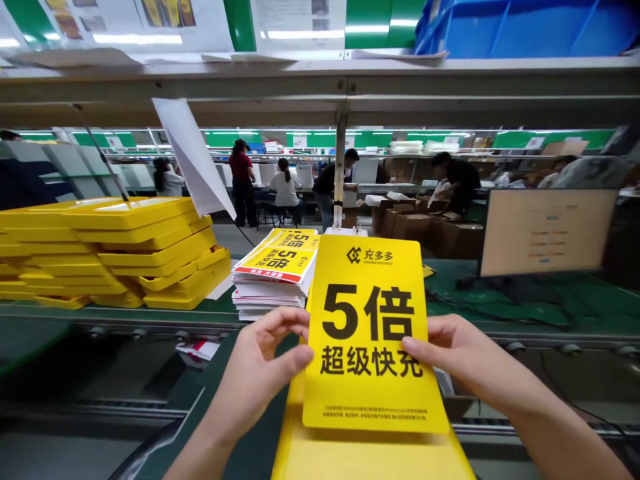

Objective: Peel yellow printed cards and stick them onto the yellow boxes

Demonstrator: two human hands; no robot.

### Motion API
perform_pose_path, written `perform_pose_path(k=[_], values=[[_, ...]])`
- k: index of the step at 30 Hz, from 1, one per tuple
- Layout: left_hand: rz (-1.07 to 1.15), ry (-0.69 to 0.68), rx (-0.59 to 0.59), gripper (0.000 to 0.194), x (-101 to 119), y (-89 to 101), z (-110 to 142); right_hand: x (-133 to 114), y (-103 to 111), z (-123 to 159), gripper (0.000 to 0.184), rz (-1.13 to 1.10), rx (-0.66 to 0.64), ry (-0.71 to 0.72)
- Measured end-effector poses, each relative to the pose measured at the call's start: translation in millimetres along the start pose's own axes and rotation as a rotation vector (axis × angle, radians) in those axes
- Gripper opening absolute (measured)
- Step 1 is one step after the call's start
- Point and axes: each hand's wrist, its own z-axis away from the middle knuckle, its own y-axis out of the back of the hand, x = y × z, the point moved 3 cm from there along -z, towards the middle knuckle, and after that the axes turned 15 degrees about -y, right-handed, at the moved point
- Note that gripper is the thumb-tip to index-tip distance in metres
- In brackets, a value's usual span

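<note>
A yellow printed card (370,393) with large black characters is held up in front of me, facing me and slightly tilted. My right hand (460,347) pinches its right edge, thumb on the printed face and fingers behind. At the opposite edge my left hand (280,353) has its thumb and curled fingers against the card; the fingertips are partly hidden. Directly below the card lies a plain yellow panel (370,463), cut off by the bottom of the view. Just beyond my left hand stands a stack of printed cards (275,267), yellow-faced on top with white edges.
Yellow trays (150,247) are piled on the green bench at left. A monitor (547,233) and loose cables stand at right. A white sheet (193,153) hangs near the trays. Overhead runs a shelf (250,87) with a blue bin (525,30). Several people work farther back.
</note>
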Motion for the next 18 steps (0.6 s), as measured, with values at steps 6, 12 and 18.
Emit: perform_pose_path(k=[6,12,18], values=[[-0.174,0.104,0.054,0.022,-13,3.3,3,7,0,0,0.03,0.143,0.056,-0.093],[-0.209,0.144,0.048,0.022,-20,2.9,3,13,6,-7,0.032,0.133,0.048,-0.145],[-0.241,-0.03,0.118,0.018,-2,2.3,0,2,21,-4,0.047,0.113,0.224,-0.058]])
